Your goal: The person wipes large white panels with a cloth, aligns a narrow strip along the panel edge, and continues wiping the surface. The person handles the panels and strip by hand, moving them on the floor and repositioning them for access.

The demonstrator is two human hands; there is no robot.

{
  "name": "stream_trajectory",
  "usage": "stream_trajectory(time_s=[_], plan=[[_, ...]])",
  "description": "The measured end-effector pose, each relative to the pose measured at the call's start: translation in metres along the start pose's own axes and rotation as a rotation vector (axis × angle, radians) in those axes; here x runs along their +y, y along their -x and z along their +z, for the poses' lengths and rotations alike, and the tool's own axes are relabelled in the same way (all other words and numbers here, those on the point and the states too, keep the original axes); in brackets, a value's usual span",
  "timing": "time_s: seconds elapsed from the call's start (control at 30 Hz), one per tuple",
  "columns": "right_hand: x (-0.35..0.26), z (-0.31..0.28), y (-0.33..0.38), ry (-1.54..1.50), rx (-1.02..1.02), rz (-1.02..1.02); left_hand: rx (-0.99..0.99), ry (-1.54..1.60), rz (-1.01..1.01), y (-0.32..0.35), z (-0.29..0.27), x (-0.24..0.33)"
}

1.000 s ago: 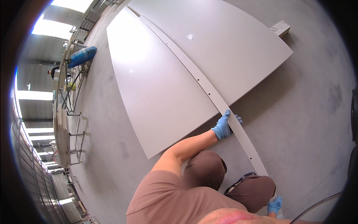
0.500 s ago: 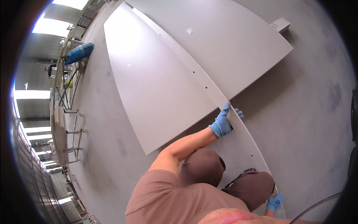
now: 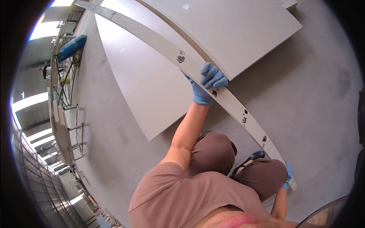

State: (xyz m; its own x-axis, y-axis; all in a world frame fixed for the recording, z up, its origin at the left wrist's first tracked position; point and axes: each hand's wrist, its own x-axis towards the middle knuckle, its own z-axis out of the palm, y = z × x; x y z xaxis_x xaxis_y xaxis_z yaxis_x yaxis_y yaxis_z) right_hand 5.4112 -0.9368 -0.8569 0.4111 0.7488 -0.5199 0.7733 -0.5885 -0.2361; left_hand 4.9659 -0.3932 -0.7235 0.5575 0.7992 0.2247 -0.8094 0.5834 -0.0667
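From the wearer's head, the left fisheye camera looks steeply down over the brown T-shirt (image 3: pixel 186 195), close below, to the left hand (image 3: pixel 213 78). Its wide, tilted view reaches the far blue bundle (image 3: pixel 72 48) at picture-left.

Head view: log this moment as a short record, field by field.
Strip: long, pale, narrow; dark printed marks on visible face
Left hand: blue-gloved, gripping around the strip
Right hand: blue-gloved, at the strip's near end; partly hidden by the right knee, grip unclear
Left panel: large, pale, partly behind the strip
Right panel: large, pale
Background: blue cylindrical object, upper left
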Motion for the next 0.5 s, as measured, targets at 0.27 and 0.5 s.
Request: stream_trajectory(time_s=[0.27,0.5], plan=[[-0.004,-0.017,-0.008,0.057,0.076,-0.162,0.152,-0.033,0.062,0.013,-0.001,0.005],[-0.037,-0.061,0.029,-0.064,-0.081,-0.212,0.651,-0.089,0.147,0.015,-0.007,0.008]])
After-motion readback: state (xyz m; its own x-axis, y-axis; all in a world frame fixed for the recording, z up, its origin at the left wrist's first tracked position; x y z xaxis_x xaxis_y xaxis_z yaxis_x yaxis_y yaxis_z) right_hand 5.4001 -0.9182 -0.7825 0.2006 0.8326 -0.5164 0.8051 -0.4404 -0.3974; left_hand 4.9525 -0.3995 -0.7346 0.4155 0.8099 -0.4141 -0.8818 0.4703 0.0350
